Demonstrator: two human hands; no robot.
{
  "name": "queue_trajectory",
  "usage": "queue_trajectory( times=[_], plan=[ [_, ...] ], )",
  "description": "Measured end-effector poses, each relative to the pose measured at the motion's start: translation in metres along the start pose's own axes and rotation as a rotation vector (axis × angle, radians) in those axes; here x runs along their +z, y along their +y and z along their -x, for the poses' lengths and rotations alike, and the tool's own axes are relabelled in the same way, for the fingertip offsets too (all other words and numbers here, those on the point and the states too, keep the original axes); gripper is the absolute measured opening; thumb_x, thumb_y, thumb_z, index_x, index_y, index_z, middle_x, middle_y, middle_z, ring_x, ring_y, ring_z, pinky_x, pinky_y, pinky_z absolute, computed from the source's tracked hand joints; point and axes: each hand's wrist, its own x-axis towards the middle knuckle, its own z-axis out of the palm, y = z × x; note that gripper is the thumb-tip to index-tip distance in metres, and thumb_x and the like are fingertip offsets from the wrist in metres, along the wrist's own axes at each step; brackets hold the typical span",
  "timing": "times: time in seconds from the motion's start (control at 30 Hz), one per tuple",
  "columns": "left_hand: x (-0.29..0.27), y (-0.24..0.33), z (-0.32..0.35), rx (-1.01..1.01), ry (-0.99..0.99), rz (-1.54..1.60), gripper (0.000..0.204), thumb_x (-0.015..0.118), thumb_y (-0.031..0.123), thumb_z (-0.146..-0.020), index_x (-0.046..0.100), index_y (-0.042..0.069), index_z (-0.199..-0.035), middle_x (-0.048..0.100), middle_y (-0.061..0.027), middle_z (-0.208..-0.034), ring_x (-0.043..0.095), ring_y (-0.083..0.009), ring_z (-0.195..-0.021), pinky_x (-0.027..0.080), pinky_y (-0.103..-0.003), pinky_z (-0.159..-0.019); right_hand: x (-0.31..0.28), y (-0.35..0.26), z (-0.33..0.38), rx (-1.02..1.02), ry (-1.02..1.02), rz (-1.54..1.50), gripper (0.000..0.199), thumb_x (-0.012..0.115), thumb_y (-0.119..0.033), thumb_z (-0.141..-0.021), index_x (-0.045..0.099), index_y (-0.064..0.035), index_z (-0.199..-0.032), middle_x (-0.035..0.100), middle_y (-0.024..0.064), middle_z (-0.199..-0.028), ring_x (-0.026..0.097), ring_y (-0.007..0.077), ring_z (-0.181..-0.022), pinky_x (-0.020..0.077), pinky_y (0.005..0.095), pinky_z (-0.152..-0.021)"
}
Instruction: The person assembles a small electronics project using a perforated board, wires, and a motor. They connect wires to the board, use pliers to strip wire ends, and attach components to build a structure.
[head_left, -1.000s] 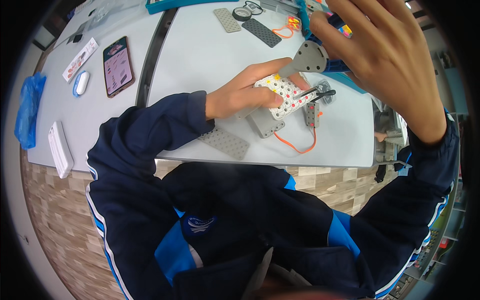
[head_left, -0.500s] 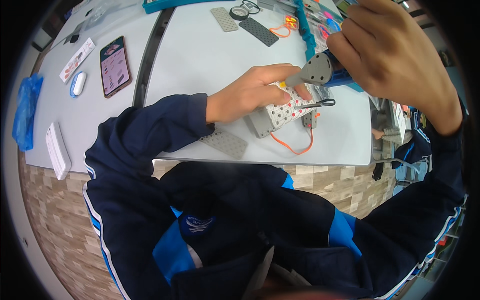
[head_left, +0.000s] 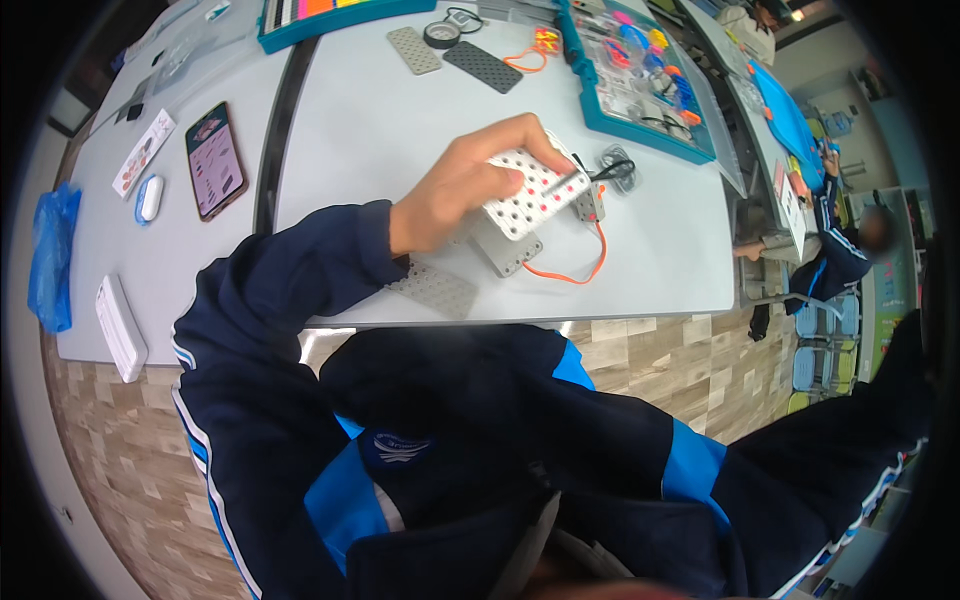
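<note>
My left hand (head_left: 455, 190) is closed on a white block full of round holes (head_left: 535, 195), with red pegs in some of them. The thumb lies on the holed face and the fingers wrap round its far edge. The block is tilted, and a grey holed box (head_left: 503, 249) shows just below it. A dark strip with a looped end (head_left: 612, 171) sticks out at the block's right side. From the grey box an orange cable (head_left: 585, 277) curves to a small grey module (head_left: 591, 205). My right sleeve (head_left: 840, 420) runs off at the right; that hand is out of view.
A teal-edged parts box (head_left: 590, 100) stands at the far right, with several coloured parts inside. Grey holed plates (head_left: 483, 66) and a black tape roll (head_left: 441, 35) lie at the back. A phone (head_left: 216, 160) and a white case (head_left: 151, 198) are on the left. Another person (head_left: 845, 250) is at right.
My right hand, which held a grey and blue tool against the block, has gone out of view with it. My left hand has tilted the block. The whole view has shifted a little.
</note>
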Motion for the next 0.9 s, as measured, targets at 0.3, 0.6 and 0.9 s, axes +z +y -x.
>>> queue_trajectory(
  times=[0.3,0.6,0.9],
  plan=[
    [-0.004,0.002,-0.002,0.059,-0.027,-0.078,0.057,0.052,0.048,-0.096,0.056,0.000,-0.128,0.056,-0.0122,-0.126,0.057,-0.0169,-0.114,0.043,-0.031,-0.100,0.102,-0.051,-0.057,0.204,-0.203,-0.544,0.047,0.084,-0.045,-0.083,0.069,-0.0004,-0.082,0.056,0.0052,-0.066,0.055,0.0142,-0.058,0.0418,0.0311,-0.054],
    [-0.039,0.011,-0.044,0.047,0.270,-0.201,0.041,0.070,0.024,-0.099,0.056,0.003,-0.132,0.063,-0.0074,-0.115,0.066,-0.0138,-0.100,0.051,-0.028,-0.088,0.192,-0.137,-0.070,0.167,0.115,-0.940,0.059,0.082,-0.056,-0.081,0.069,-0.0007,-0.066,0.043,0.0028,-0.050,0.038,0.0150,-0.047,0.0291,0.0356,-0.047],
    [-0.052,-0.014,-0.080,0.045,0.252,-0.772,0.014,0.071,0.011,-0.095,0.071,-0.003,-0.093,0.072,-0.0081,-0.080,0.068,-0.0111,-0.065,0.055,-0.026,-0.065,0.227,-0.168,-0.050,0.278,0.128,-0.838,0.047,0.076,-0.050,-0.089,0.071,-0.0032,-0.083,0.060,0.0127,-0.063,0.057,0.0299,-0.059,0.0418,0.0399,-0.058]
  ],
)
